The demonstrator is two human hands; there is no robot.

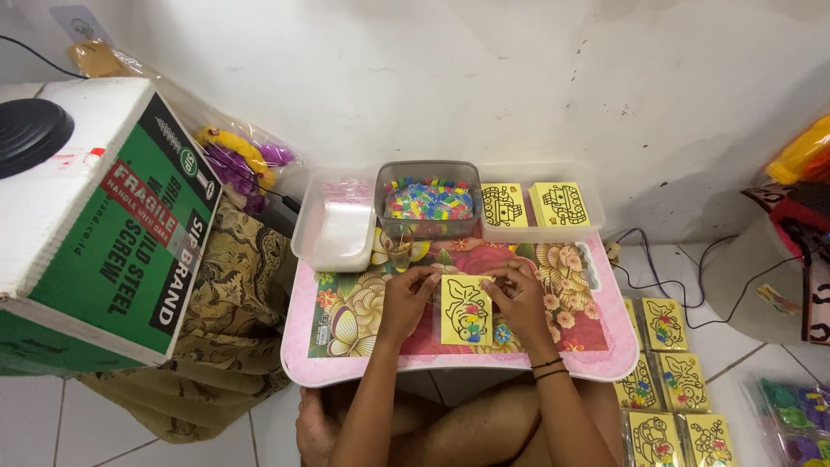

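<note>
Pinching the upright yellow card — long axis pointing away — both hands closed on its top edge.

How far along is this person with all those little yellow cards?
Done, it seems: six decorated cards lie on the floor. In hand: both the left hand and right hand hold a yellow card bearing coloured pieces. Left: two stacks of plain cards in a tray.
</note>
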